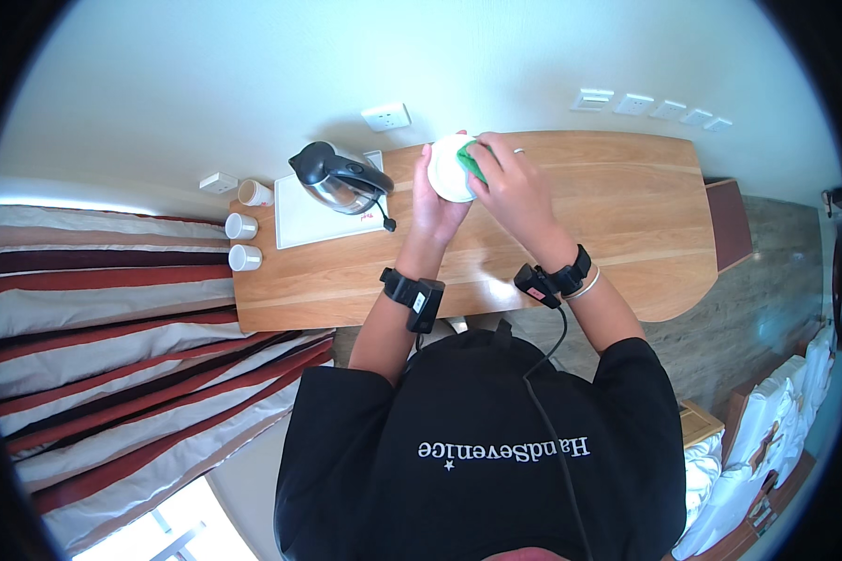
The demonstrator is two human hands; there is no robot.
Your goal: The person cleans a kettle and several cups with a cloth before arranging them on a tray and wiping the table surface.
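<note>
Presently, only the head view is supplied, and it is read as follows.

A white cup [447,170] is held above the far edge of the wooden surface [627,215], at about 12 o'clock from the person's torso. The cup is grasped by the left hand [430,208], whose fingers are wrapped around its side from 6 o'clock. Its open mouth appears to be tilted toward the camera, so its long axis runs roughly along the line of sight. A green cloth or sponge [471,161] is pinched in the right hand [515,187] and pressed against the cup's rim at 3 o'clock. Both hands are thus closed on their items and touch at the cup; neither is nearer.

The cup appears smooth, glazed and round. The green item looks soft and crumpled. The surface shows pale wood grain with a rounded right end.

At 9 o'clock from the cup, a black-and-steel kettle [339,178] stands on a white tray [299,224]. Further toward 9 o'clock, three small white cups [243,241] are set near the surface's left edge. A striped curtain [112,327] hangs at 8 o'clock.
</note>
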